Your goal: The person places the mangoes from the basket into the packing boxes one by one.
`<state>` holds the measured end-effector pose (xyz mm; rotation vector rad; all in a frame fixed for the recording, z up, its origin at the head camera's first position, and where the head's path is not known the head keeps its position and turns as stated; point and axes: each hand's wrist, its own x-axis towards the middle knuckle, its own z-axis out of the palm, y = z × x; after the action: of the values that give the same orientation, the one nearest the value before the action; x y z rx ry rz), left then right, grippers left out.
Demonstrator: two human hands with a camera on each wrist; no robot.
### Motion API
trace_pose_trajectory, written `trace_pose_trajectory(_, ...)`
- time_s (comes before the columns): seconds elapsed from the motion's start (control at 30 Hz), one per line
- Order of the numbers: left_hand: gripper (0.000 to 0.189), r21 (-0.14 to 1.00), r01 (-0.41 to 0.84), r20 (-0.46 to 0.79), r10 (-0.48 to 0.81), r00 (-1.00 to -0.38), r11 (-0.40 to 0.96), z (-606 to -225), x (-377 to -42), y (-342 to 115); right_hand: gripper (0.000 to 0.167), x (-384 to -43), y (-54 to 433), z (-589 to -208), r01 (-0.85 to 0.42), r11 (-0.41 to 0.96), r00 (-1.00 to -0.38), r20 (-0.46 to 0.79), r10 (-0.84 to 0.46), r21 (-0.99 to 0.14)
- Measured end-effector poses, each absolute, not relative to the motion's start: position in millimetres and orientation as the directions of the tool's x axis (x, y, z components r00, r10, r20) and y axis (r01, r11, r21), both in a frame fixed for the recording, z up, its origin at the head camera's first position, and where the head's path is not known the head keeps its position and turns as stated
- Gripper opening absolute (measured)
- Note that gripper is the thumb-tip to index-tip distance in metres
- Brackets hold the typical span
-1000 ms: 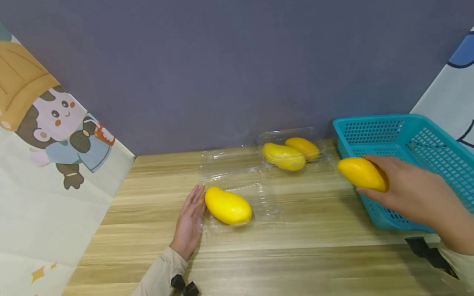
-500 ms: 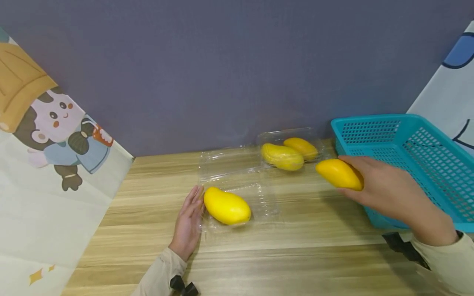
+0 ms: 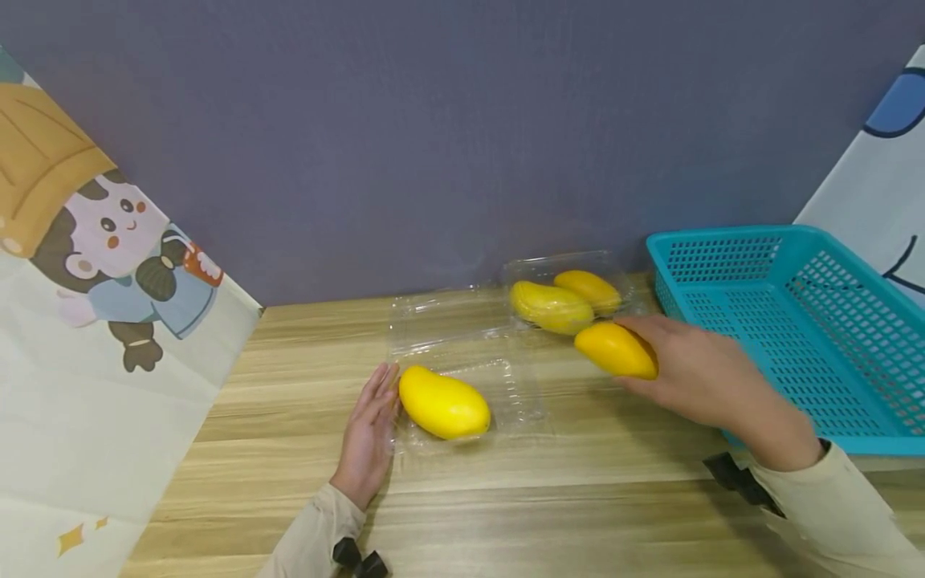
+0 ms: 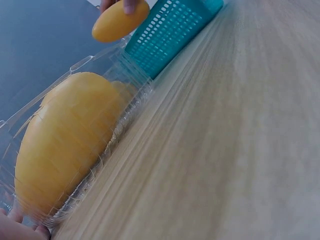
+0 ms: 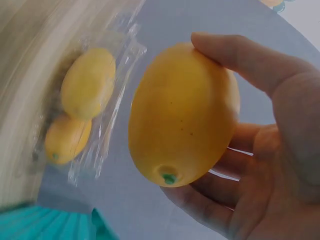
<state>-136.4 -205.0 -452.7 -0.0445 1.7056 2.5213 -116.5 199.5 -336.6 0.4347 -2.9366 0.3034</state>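
Note:
My right hand (image 3: 694, 373) grips a yellow mango (image 3: 617, 350) between thumb and fingers, held above the table to the left of the basket. In the right wrist view this mango (image 5: 182, 117) shows a green stem end. An opened clear plastic clamshell box (image 3: 516, 401) lies at mid-table with one mango (image 3: 444, 403) in its near half, its lid half laid back. My left hand (image 3: 367, 437) rests with straight fingers against the box's left side. In the left wrist view the boxed mango (image 4: 70, 145) shows through the clear wall.
Behind, a second clear box (image 3: 556, 261) holds two mangoes (image 3: 552, 307) near the purple-grey wall (image 3: 433, 144). A teal plastic basket (image 3: 766, 321) stands at the right, its inside bare where visible. A cartoon-printed panel (image 3: 130, 265) borders the wooden table (image 3: 506, 514) on the left.
My right hand has carried its mango leftward, from over the basket's left edge to in front of the rear box. The left hand and the boxed mango have stayed in place.

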Motion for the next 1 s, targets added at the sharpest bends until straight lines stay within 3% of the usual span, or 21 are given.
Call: trace_pose_trajectory(1.0,0.055,0.925,-0.106,-0.084,0.076,-0.994,-0.365,-453,-136,-206,0.073,-133,139,-355,-0.384,0.898,-0.919,0.186,-0.349,-0.215)
